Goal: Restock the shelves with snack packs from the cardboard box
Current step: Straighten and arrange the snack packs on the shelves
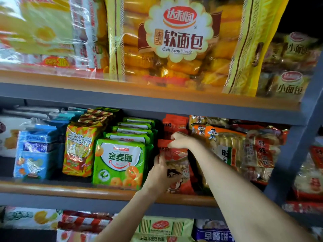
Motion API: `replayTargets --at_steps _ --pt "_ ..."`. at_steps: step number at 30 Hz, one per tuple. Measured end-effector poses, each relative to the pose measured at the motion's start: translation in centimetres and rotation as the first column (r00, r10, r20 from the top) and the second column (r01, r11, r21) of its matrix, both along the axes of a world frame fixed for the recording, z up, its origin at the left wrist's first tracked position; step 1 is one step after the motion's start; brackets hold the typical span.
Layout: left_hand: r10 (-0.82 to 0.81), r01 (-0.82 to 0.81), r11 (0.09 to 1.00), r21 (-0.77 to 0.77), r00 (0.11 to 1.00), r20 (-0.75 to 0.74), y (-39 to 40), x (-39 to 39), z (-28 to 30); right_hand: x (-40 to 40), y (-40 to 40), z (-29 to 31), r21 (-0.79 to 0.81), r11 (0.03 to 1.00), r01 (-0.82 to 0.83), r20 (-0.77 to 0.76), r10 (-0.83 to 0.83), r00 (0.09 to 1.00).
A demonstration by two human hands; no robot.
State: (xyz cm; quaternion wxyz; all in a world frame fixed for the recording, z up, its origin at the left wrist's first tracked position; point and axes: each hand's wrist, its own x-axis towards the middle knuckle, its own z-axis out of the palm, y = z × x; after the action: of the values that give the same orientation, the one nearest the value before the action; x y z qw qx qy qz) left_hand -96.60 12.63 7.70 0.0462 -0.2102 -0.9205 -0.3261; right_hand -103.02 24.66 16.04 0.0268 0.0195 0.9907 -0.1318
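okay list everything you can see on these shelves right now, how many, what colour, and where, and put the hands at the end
Soft French bread bag: one, yellow and clear, top shelf centre.
Small bread packs: at least two, brown-yellow, top shelf right.
Blue biscuit pack: one in front, blue, middle shelf left.
Orange stick-biscuit pack: a row, orange and yellow, right of the blue.
Green ring-snack packs: a row of about five, green, middle shelf centre.
Red snack pack: one held, more behind it, red, right of the green row.
Rice cracker packs: several, orange and clear, middle shelf right.
Bottom shelf packs: several, mixed colours, partly cut off.
Left hand: grips the red pack's left edge.
Right hand: pinches its top edge.
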Motion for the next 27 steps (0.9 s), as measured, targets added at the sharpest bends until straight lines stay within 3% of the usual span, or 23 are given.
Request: replayTargets --at_steps 2,5,7,10,12,17,22,24,27 --pt "-0.004 0.004 1.000 0.000 1.000 0.010 -0.2 -0.1 -0.1 -0.6 0.1 -0.7 0.004 1.000 0.027 0.014 -0.027 1.000" --pt "0.015 -0.016 1.000 0.003 0.997 0.074 -0.3 -0.5 -0.2 -0.5 0.1 -1.5 0.131 0.991 -0.020 -0.046 0.026 0.999" --pt "0.014 -0.017 0.999 0.027 0.992 0.123 -0.2 -0.7 0.0 0.5 0.2 -1.6 0.170 0.985 -0.039 -0.226 0.078 0.971" --pt "0.007 -0.010 1.000 0.030 0.994 0.105 0.2 -0.7 0.2 1.8 0.4 -2.0 0.151 0.988 0.029 -0.565 0.062 0.823" --pt "0.007 -0.006 1.000 -0.008 0.997 0.075 0.5 -0.7 0.2 2.2 0.5 -1.9 0.111 0.993 0.029 -0.650 0.050 0.758" --pt "0.007 -0.016 0.991 0.135 0.998 0.065 0.9 -1.1 0.4 2.2 0.9 -1.3 0.018 0.998 -0.057 -0.600 0.056 0.798" --pt "-0.015 0.006 0.995 0.103 0.996 0.083 0.8 -1.4 0.3 5.5 -0.3 -1.8 -0.042 0.988 0.147 -0.538 -0.146 0.830" --pt "-0.027 0.017 0.994 0.104 0.996 0.091 0.7 -1.6 0.4 7.5 -0.5 -3.2 -0.006 0.987 0.158 -0.406 -0.147 0.902" --pt "-0.020 0.009 0.996 0.090 0.993 0.115 0.8 -1.7 0.5 8.6 -0.2 -5.0 -0.123 0.987 0.106 -0.108 -0.119 0.987"
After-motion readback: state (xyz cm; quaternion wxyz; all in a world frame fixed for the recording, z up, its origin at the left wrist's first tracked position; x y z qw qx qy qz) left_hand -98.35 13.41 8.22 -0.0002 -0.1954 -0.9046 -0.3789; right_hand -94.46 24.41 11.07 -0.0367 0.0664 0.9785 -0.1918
